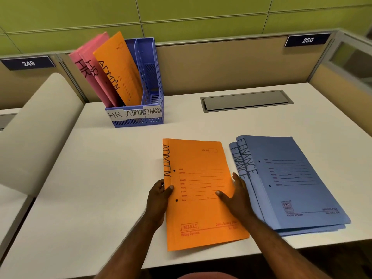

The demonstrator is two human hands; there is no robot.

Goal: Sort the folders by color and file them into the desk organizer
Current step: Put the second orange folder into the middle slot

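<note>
With the left thumb (170, 188) pressed on the spine edge and the other left fingers curled out of sight under it, the left hand (159, 200) pinches the flat orange card folder marked ADMIN (201, 190) at its left side. The right hand (234, 195) holds the opposite edge, its thumb (220, 195) lying across the printed cover and its fingers reaching toward the far side; whether they wrap under the edge cannot be told. The folder sits low over the white desk (100, 178), near the front edge; I cannot tell if it is lifted clear or only resting.

Just to its right lies a loose stack of blue card folders marked FINANCE (291, 178), apparently three, flat on the desk and touching or nearly touching the right hand.

Farther back stands the blue perforated plastic desk organizer (150, 77), with paper labels HR, ADMIN and FINANCE across its front. Two pink HR folders (90, 71) lean in the left compartment, and one orange ADMIN folder (118, 71) leans in the middle one. The right compartment looks bare.

By my judgement the pink group is finished, the orange group is half filed with its second folder now in hand, and the whole blue stack is still to go, so roughly half of the filing remains.
</note>
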